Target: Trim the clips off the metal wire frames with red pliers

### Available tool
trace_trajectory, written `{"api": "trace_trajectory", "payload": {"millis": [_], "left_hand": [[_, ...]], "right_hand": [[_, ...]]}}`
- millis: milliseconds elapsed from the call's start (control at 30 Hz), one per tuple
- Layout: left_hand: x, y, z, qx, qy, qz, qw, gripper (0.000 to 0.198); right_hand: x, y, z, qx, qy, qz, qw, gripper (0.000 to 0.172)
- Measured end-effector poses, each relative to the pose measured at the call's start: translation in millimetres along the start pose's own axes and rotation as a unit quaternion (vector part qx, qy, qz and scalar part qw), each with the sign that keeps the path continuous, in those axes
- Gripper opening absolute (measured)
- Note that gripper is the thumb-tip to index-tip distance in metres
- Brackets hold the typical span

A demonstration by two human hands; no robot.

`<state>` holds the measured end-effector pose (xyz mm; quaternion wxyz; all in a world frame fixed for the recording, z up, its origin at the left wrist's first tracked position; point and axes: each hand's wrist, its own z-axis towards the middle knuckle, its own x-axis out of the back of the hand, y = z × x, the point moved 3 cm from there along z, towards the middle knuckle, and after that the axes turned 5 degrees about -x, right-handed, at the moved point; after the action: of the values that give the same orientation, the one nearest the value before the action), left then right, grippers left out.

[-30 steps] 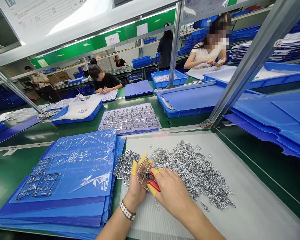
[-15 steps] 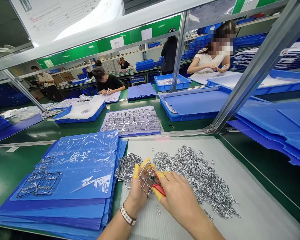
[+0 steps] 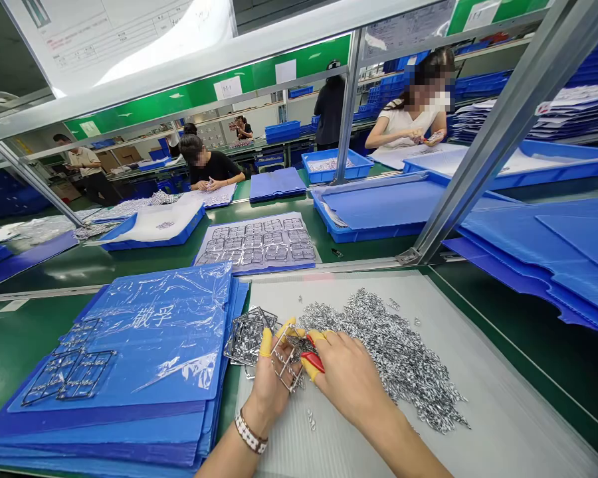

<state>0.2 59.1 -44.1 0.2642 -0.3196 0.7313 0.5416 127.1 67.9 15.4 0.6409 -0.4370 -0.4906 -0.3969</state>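
My left hand [image 3: 270, 378], with yellow finger cots, grips a thin metal frame [image 3: 285, 362] of small stamped parts. My right hand [image 3: 346, 380] is closed on red-handled cutters [image 3: 313, 360], whose tip meets the frame between my hands. Both hands hover over a grey corrugated sheet [image 3: 478, 411]. A heap of small silver parts [image 3: 389, 352] lies just right of my hands. Several more metal frames [image 3: 246, 335] lie stacked to the left of my left thumb.
A stack of blue sheets under clear plastic [image 3: 139, 358] sits at the left, with empty frames [image 3: 64, 375] on it. Beyond are a panel of frames [image 3: 259, 242], blue trays [image 3: 379, 209], a slanted metal post [image 3: 483, 129] and seated workers.
My hands and the frame have shifted slightly as the cutters work along it; a few more loose parts lie on the grey sheet below my hands. The view has wobbled a little.
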Motion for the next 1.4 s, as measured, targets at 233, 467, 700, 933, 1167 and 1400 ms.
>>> {"api": "trace_trajectory", "payload": {"millis": [233, 467, 700, 933, 1167, 1400], "left_hand": [[-1.0, 1, -2, -0.004, 0.014, 0.021, 1.000, 0.054], [5.7, -2, 1, -0.011, 0.011, 0.039, 0.999, 0.054], [-7.1, 7, -2, 0.018, -0.037, -0.042, 0.998, 0.057], [-8.2, 9, -2, 0.028, -0.028, -0.066, 0.997, 0.055], [-9.3, 10, -3, 0.023, -0.029, -0.061, 0.997, 0.056], [-9.7, 9, -4, 0.019, -0.020, -0.042, 0.999, 0.055]], "right_hand": [[1, 0, 1, -0.005, -0.005, -0.010, 1.000, 0.018], [3, -2, 0, -0.004, -0.007, -0.029, 1.000, 0.020], [-2, 12, -14, -0.017, 0.021, -0.013, 1.000, 0.019], [-6, 6, -17, -0.027, -0.017, -0.019, 0.999, 0.012], [-6, 8, -17, -0.034, -0.026, -0.020, 0.999, 0.016], [-9, 6, -14, -0.025, -0.033, -0.026, 0.999, 0.018]]}}
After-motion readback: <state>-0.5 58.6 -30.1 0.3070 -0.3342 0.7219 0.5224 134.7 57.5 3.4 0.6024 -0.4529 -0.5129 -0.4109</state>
